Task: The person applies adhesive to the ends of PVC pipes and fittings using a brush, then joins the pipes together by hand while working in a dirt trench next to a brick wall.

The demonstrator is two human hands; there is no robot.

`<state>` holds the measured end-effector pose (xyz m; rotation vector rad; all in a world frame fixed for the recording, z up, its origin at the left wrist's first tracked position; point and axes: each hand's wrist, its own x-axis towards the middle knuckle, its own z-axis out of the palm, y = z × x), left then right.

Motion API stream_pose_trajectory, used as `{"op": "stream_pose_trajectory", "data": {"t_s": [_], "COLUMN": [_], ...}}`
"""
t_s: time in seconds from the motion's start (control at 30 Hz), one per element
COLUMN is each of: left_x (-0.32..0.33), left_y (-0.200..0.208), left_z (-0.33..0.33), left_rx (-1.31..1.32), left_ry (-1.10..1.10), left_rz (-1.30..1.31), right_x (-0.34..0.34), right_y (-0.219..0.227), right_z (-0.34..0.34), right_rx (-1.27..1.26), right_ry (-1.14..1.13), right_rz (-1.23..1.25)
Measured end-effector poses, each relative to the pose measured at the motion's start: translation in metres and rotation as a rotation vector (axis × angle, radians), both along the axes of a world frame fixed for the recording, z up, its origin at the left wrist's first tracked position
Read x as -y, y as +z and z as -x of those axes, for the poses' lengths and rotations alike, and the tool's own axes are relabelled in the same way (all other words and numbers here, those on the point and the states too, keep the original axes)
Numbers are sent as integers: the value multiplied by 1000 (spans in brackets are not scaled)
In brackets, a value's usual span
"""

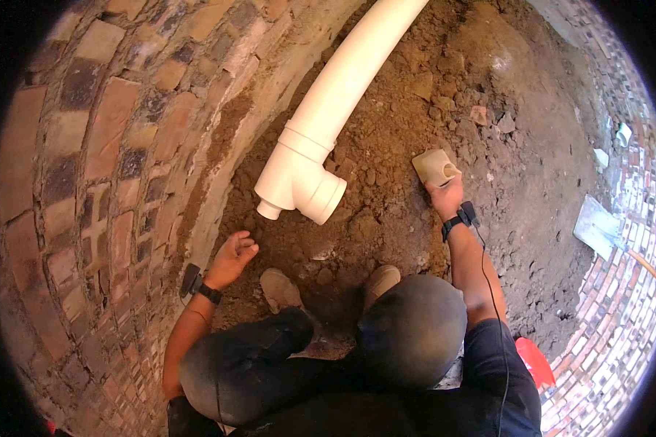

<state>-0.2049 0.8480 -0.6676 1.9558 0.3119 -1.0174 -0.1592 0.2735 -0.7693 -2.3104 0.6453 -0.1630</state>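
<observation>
A long cream plastic pipe (357, 69) runs along the dirt from the top and ends in a branched tee fitting (299, 178). The fitting has a narrow stub at its near end and a wide collar to the right. My left hand (231, 258) hovers just below the stub, fingers loosely bent and apart, holding nothing. To the right of the fitting, my right hand (446, 195) grips a beige hollow piece (435, 167) with an opening at its near end. I cannot tell exactly what kind of piece it is.
A brick wall (109, 146) rises close on the left. Lumpy soil (386, 197) surrounds the pipe. On the right, a shovel (598, 226) lies by the brick paving (598, 328). A red object (536, 362) sits behind my right arm. My shoes (280, 289) are below the fitting.
</observation>
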Motion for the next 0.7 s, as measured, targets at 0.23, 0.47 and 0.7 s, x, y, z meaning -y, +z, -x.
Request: {"op": "stream_pose_trajectory", "data": {"t_s": [0.23, 0.47, 0.7], "left_x": [26, 66, 69], "left_y": [-46, -53, -45], "left_z": [-27, -58, -53], "left_rx": [139, 227, 250], "left_ry": [158, -11, 117], "left_rz": [81, -25, -47], "right_x": [10, -8, -20], "right_y": [9, 43, 29], "right_z": [13, 26, -11], "right_rx": [64, -157, -102], "right_ry": [16, 137, 118], "right_rz": [17, -32, -36]}}
